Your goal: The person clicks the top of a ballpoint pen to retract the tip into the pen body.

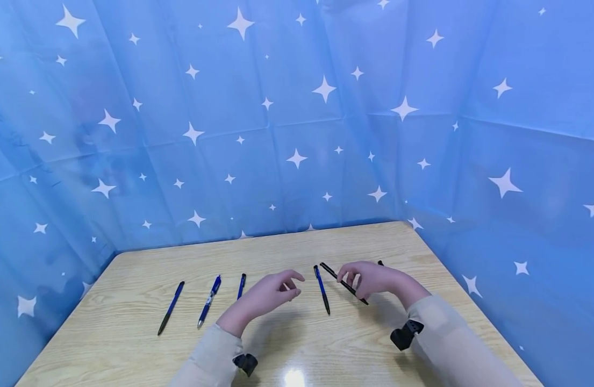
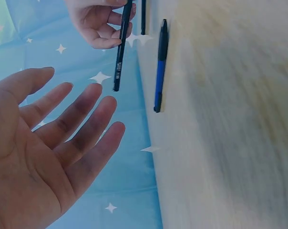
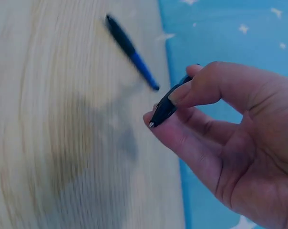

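My right hand [image 1: 374, 278] pinches a black pen [image 1: 329, 270] between thumb and fingertips over the right part of the table. In the right wrist view this black pen [image 3: 164, 110] has its metal tip toward the camera. On the tabletop between my hands lies a blue pen [image 1: 322, 290] with a black grip. My left hand [image 1: 265, 295] hovers left of that pen, holding nothing; its fingers [image 2: 79, 138] are spread and slightly bent in the left wrist view. A second blue pen [image 1: 241, 286] is partly hidden behind the left hand.
Farther left on the wooden table [image 1: 127, 301] lie a blue pen with a black grip [image 1: 171, 308] and a blue patterned pen [image 1: 209, 301]. A dark pen end [image 1: 380, 263] shows behind my right hand. A blue starred curtain [image 1: 277, 134] hangs around the table.
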A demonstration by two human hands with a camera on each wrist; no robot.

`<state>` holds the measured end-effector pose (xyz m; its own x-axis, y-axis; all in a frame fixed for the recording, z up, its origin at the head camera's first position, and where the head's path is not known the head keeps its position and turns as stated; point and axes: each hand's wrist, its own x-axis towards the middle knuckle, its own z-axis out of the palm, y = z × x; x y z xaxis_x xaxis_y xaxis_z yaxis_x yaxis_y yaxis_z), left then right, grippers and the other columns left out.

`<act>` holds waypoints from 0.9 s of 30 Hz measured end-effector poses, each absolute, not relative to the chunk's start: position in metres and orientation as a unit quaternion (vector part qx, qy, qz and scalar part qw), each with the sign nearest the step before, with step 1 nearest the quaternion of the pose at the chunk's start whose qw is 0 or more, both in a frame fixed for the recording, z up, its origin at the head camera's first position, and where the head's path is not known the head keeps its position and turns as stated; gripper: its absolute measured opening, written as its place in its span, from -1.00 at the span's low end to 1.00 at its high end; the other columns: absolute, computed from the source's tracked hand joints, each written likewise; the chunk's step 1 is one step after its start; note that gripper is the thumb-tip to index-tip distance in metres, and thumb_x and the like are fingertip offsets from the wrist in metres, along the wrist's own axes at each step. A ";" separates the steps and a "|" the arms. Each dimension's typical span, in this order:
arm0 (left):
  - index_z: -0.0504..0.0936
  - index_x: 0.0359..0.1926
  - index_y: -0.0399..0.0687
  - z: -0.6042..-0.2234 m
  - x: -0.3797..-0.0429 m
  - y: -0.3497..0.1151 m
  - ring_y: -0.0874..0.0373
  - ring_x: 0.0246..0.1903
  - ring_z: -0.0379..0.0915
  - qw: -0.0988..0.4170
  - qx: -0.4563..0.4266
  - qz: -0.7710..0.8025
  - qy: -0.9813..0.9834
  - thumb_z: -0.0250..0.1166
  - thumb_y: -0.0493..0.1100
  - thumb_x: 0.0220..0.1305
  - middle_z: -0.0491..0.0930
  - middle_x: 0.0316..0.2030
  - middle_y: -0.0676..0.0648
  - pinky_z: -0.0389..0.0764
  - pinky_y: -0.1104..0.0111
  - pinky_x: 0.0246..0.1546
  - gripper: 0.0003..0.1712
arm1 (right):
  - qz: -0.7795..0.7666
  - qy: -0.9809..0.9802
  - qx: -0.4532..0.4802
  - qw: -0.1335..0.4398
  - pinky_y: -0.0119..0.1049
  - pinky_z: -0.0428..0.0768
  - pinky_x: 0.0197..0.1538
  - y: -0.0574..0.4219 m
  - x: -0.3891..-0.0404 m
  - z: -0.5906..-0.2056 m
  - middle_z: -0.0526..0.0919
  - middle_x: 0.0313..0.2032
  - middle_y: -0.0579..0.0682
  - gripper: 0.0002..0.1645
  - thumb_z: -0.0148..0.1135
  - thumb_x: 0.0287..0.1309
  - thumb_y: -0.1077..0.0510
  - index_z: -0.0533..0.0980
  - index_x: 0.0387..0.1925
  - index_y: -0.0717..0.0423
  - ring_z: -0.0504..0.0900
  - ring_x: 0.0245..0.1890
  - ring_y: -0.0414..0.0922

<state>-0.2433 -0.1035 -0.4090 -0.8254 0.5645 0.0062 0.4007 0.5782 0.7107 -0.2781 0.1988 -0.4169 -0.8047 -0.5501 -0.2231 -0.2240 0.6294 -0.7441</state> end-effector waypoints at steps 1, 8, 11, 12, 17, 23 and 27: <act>0.52 0.17 0.15 -0.408 -0.243 -0.104 0.22 -0.27 0.55 0.109 0.273 0.368 0.882 0.16 0.00 0.44 0.58 -0.24 0.12 0.57 0.26 -0.26 -0.66 | -0.375 0.871 -0.229 0.218 -0.12 0.47 -0.46 0.198 -0.277 -0.416 0.48 -0.18 0.07 -0.26 0.05 -0.18 0.61 0.52 0.07 0.05 0.53 -0.41 -0.05; 0.51 0.19 0.18 -0.398 -0.246 -0.106 0.24 -0.24 0.51 0.068 0.262 0.364 0.891 0.15 0.02 0.44 0.58 -0.22 0.15 0.56 0.26 -0.25 -0.66 | -0.385 0.859 -0.284 0.182 -0.20 0.54 -0.45 0.186 -0.264 -0.402 0.49 -0.18 0.03 -0.31 0.09 -0.14 0.56 0.53 0.00 -0.09 0.58 -0.42 -0.08; 0.50 0.21 0.18 -0.391 -0.246 -0.108 0.23 -0.22 0.51 0.041 0.259 0.372 0.890 0.15 -0.01 0.44 0.58 -0.20 0.15 0.56 0.25 -0.23 -0.65 | -0.387 0.855 -0.303 0.165 -0.24 0.57 -0.45 0.180 -0.257 -0.395 0.50 -0.18 0.01 -0.32 0.12 -0.15 0.55 0.52 0.00 -0.08 0.60 -0.37 -0.08; 0.50 0.21 0.18 -0.389 -0.246 -0.109 0.23 -0.21 0.51 0.033 0.258 0.376 0.889 0.15 -0.02 0.45 0.58 -0.20 0.15 0.56 0.25 -0.22 -0.64 | -0.387 0.854 -0.307 0.162 -0.24 0.58 -0.45 0.178 -0.255 -0.392 0.50 -0.18 0.01 -0.32 0.12 -0.15 0.55 0.52 0.00 -0.08 0.60 -0.35 -0.08; 0.49 0.22 0.15 -0.381 -0.246 -0.109 0.20 -0.16 0.53 0.001 0.255 0.390 0.885 0.16 -0.06 0.45 0.58 -0.18 0.13 0.57 0.22 -0.17 -0.64 | -0.389 0.851 -0.319 0.148 -0.22 0.59 -0.43 0.169 -0.245 -0.381 0.49 -0.14 0.01 -0.32 0.13 -0.14 0.56 0.53 0.00 -0.10 0.60 -0.32 -0.06; 0.45 0.29 0.17 -0.373 -0.245 -0.105 0.16 -0.12 0.54 -0.029 0.234 0.414 0.879 0.17 -0.04 0.44 0.58 -0.14 0.09 0.58 0.20 -0.13 -0.57 | -0.411 0.843 -0.319 0.134 -0.23 0.57 -0.41 0.161 -0.239 -0.376 0.47 -0.10 0.02 -0.34 0.14 -0.09 0.55 0.52 0.03 -0.07 0.59 -0.30 -0.07; 0.41 0.34 0.17 -0.366 -0.246 -0.100 0.14 -0.12 0.53 -0.042 0.219 0.423 0.878 0.17 -0.01 0.44 0.57 -0.13 0.06 0.58 0.19 -0.16 -0.51 | -0.435 0.832 -0.323 0.117 -0.24 0.57 -0.41 0.153 -0.237 -0.376 0.45 -0.11 0.04 -0.36 0.17 -0.06 0.54 0.51 0.05 -0.01 0.59 -0.30 -0.06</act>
